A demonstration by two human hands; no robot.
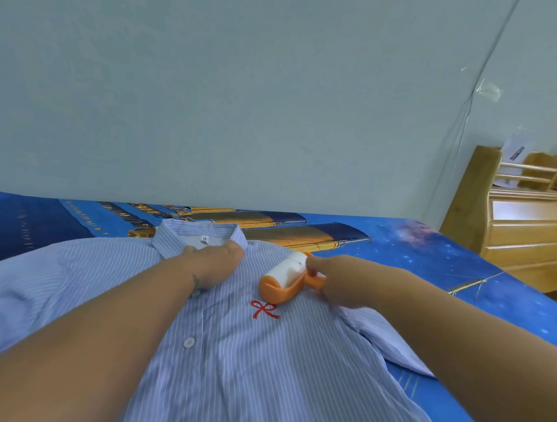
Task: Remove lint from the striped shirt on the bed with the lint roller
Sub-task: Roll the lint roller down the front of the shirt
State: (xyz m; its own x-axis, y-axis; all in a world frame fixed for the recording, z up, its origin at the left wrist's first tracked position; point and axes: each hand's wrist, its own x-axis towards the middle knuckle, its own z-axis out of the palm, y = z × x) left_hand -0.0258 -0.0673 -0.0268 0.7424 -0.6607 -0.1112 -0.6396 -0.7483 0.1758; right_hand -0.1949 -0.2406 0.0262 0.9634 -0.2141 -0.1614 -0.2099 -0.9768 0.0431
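Head view: the left hand (212, 265) presses flat below the collar, steadying the striped shirt (244, 356) on the bed (464, 270), while the right hand (334, 282) grips the lint roller (285, 279) on its chest

Shirt (260, 358): thin woven cloth, matt, fine blue-white stripes, lightly creased; smooth plastic buttons (189, 342); red stitched bow (264, 309). Roller (290, 276): smooth orange plastic frame, slight sheen; white drum, matt, paper-like. Sheet (432, 254): printed cloth, smooth. Headboard (529, 228): varnished wood, glossy. Wall (246, 93): matt paint.
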